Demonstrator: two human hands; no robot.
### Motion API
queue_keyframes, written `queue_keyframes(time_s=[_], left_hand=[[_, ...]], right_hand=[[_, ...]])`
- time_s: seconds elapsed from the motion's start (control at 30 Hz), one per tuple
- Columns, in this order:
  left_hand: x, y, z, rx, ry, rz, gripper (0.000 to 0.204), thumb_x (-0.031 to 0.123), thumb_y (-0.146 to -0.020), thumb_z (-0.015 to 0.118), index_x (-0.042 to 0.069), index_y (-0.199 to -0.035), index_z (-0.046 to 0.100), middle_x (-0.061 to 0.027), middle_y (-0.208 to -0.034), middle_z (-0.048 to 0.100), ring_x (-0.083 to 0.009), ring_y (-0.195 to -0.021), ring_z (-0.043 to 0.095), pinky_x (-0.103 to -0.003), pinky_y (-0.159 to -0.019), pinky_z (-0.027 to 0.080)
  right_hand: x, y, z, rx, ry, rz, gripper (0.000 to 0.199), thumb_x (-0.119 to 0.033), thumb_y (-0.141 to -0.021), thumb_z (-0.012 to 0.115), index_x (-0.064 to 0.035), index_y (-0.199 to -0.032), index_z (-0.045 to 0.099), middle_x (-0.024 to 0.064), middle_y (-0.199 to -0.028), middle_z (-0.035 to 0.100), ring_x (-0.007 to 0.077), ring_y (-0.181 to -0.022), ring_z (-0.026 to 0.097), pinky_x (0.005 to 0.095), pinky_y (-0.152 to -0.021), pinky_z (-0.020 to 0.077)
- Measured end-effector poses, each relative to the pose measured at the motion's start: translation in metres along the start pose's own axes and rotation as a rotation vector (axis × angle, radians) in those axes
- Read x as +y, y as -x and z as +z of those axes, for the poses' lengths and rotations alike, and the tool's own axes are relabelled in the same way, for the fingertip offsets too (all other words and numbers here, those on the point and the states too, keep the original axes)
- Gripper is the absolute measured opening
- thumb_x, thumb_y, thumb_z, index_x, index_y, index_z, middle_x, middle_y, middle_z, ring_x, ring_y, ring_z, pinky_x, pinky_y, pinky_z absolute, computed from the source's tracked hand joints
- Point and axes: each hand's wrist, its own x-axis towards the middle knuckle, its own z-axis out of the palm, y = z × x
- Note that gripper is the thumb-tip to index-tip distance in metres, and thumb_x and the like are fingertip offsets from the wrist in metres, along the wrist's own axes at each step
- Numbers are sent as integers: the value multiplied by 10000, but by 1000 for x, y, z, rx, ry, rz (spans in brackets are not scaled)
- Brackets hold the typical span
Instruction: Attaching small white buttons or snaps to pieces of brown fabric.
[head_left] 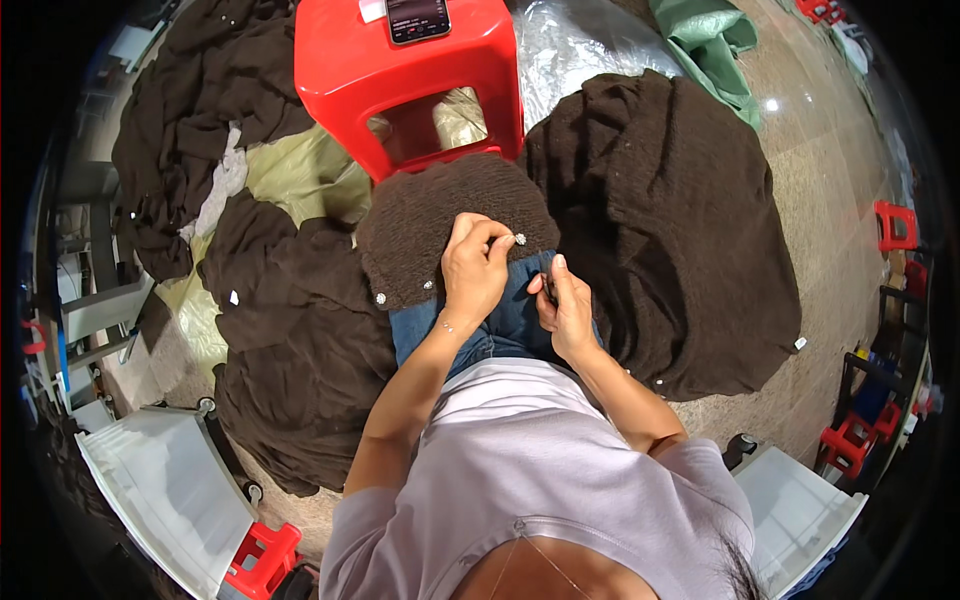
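Polished speckled stone floor (800,200) spreads under everything, glossy enough to throw back a spot of light; heaps of dark brown knitwear lie across it, one wide rounded heap (680,230) at the person's right and a crumpled, folded pile (290,330) at the left, with more brown cloth (200,100) further back over pale yellow-green plastic sheeting (300,175); a glossy red plastic stool (400,70) with a square cut-out side stands straight ahead, a dark phone (417,18) lying flat on its seat; a crumpled green woven sack (710,40) lies beyond it; white hard-sided bins (160,490) sit low at either side. Across the person's blue denim lap (500,325) rests a brown knitted garment (440,225), coarse and nubbly, its edge carrying small shiny round studs (380,298); the left hand (475,270) lies on this edge, its grip closed with thumb and fingertips pinching the knit just beside one bright stud (520,239); the right hand (565,310) sits just beside it over the denim, fingers curled in a closed grip on something small and dark that I cannot make out; the two hands are near each other but not touching; a soft lilac top (540,470) covers the torso.
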Motion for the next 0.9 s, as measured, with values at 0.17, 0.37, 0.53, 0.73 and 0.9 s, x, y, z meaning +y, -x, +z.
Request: queue_keyframes(time_s=[0.17, 0.37, 0.53, 0.73, 0.9], left_hand=[[-13, 10, -1, -35, 462, -371, 36, 21, -896, 621, -10, -895, 638, -67, -854, 651, -116, -726, 608, -257, -652, 491], [-8, 12, -11, -130, 553, -406, 84, 59, -962, 556, -4, -949, 610, -86, -1026, 671, -84, -826, 606, -226, -718, 493], [-11, 15, -12, -168, 614, -389, 92, 94, -974, 557, 18, -943, 599, -119, -1140, 656, -95, -883, 602, -228, -754, 491], [-15, 19, -13, -160, 662, -381, 81, 86, -968, 562, 20, -943, 604, -116, -1153, 641, -107, -938, 592, -235, -777, 493], [-2, 24, -47, -42, 515, -195, 114, 6, -897, 608, -30, -788, 616, -79, -963, 642, -98, -775, 573, -241, -638, 454]], right_hand=[[0, -7, 8, -38, 24, 39, 496, -478, -992, 484, -59, -749, 589, -61, -495, 359, 35, -395, 241, 218, -378, 170], [-6, -9, 21, -52, 167, 19, 479, -441, -983, 527, -73, -686, 602, -77, -518, 396, 20, -433, 293, 218, -402, 175], [-7, -13, 23, -40, 148, 76, 484, -444, -984, 526, -78, -673, 592, -72, -504, 392, 22, -422, 295, 220, -395, 176], [3, -17, 23, -23, 137, 42, 470, -461, -975, 539, -96, -680, 569, -79, -499, 373, 20, -373, 241, 215, -360, 134], [-1, -7, 14, 26, 135, 47, 533, -532, -972, 489, -71, -715, 563, -69, -496, 344, 39, -373, 242, 234, -368, 164]])
